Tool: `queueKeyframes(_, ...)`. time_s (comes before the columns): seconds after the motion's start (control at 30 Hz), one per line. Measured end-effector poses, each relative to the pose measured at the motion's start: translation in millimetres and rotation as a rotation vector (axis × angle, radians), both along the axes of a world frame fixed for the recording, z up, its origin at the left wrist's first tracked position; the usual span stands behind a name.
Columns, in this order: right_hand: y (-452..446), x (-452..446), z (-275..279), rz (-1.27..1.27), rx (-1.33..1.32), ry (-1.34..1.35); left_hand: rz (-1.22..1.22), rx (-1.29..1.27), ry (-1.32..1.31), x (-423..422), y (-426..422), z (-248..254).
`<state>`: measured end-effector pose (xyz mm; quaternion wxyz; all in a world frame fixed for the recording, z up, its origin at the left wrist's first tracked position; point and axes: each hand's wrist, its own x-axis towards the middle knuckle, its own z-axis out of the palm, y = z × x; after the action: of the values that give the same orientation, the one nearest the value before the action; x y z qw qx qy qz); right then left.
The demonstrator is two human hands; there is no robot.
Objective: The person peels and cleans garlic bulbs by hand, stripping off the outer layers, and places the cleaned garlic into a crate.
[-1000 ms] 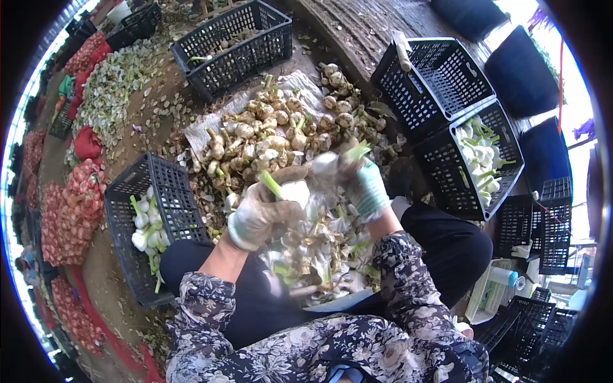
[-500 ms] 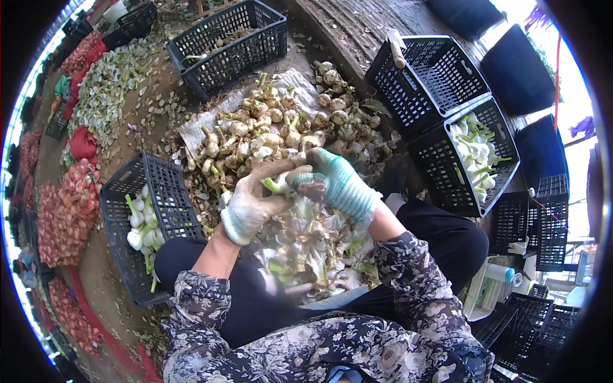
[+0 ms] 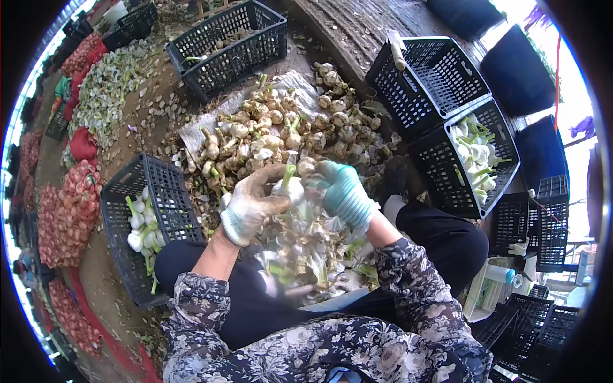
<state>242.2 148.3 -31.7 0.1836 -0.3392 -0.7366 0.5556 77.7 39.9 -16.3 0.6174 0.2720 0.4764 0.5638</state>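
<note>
A peeled white garlic bulb (image 3: pixel 293 189) with a short green stem pointing up is pinched between the thumb and fingers of my left hand (image 3: pixel 249 205), which wears a soiled white glove. Close against the bulb's right side is my right hand (image 3: pixel 348 193) in a pale teal glove. Its fingers are curled; the fingertips are blurred, and what they grip cannot be made out. Below both hands lies a heap of loose garlic skins (image 3: pixel 313 246) between my legs. Just beyond the hands spreads a pile of unpeeled garlic bulbs (image 3: pixel 255 121) on a pale sheet (image 3: pixel 195 135).
At left, a black crate (image 3: pixel 174 201) holds peeled garlic; another black crate (image 3: pixel 440 175) at right does too. Beside that one stands a further crate (image 3: pixel 408 96) with a wooden-handled tool (image 3: pixel 397 54) on its rim. One more crate (image 3: pixel 191 80) is at the back. Red net sacks (image 3: pixel 67 214) line the left.
The bulb in my left hand has turned from lying sideways to stem-up, showing more white. My right hand has shifted slightly right and down, away from my left fingers.
</note>
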Motion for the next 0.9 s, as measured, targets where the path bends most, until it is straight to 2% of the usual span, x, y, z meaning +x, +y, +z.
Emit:
queueKeyframes(0.03,3,3,-1,-0.062,-0.373,0.126,-0.013,0.008,-0.025,0,1,1)
queueKeyframes(0.1,2,5,-10,-0.137,-0.477,0.296,-0.005,0.022,-0.049,0,2,-1)
queueKeyframes(0.2,-2,7,-9,-0.168,-0.612,0.396,0.035,0.083,-0.006,2,6,-6)
queueKeyframes(0.27,-14,-4,0,-0.218,-0.617,0.495,0.063,0.160,0.066,8,5,-4)
queueKeyframes(0.33,-31,-15,0,-0.161,-0.135,0.341,0.062,0.108,0.107,11,5,8)
queueKeyframes(0.37,-40,-20,-5,-0.170,-0.119,0.463,0.080,0.109,0.067,10,6,7)
queueKeyframes(0.4,-45,-17,-5,-0.129,-0.116,0.348,0.098,0.111,0.026,10,6,6)
queueKeyframes(0.43,-48,-17,-3,-0.087,-0.109,0.235,0.208,0.117,-0.206,5,9,-3)
queueKeyframes(0.47,-43,-20,-7,-0.148,-0.349,0.346,0.259,0.153,-0.321,6,8,1)
queueKeyframes(0.53,-9,-15,-56,-0.303,-0.344,0.271,0.271,0.314,-0.625,3,8,3)
queueKeyframes(0.57,3,-5,-75,-0.288,-0.106,0.076,0.272,0.336,-0.681,0,7,4)
queueKeyframes(0.63,3,17,-89,0.253,0.301,-0.570,0.268,0.381,-0.789,-5,8,8)
queueKeyframes(0.67,-4,20,-58,0.369,0.259,-0.705,0.294,0.362,-0.786,-5,9,12)
queueKeyframes(0.7,-3,13,-37,0.317,0.172,-0.738,0.298,0.362,-0.696,-6,8,13)
queueKeyframes(0.77,5,20,-38,0.103,0.124,-0.561,0.296,0.364,-0.520,-9,7,14)
queueKeyframes(0.8,7,21,-47,0.118,0.173,-0.616,0.415,0.166,-0.242,-13,-4,22)
queueKeyframes(0.83,15,24,-53,0.261,0.100,-0.839,0.492,0.135,-0.122,-31,-7,11)
queueKeyframes(0.9,45,60,-139,0.229,0.085,-0.983,0.916,0.159,0.269,-83,-23,-5)
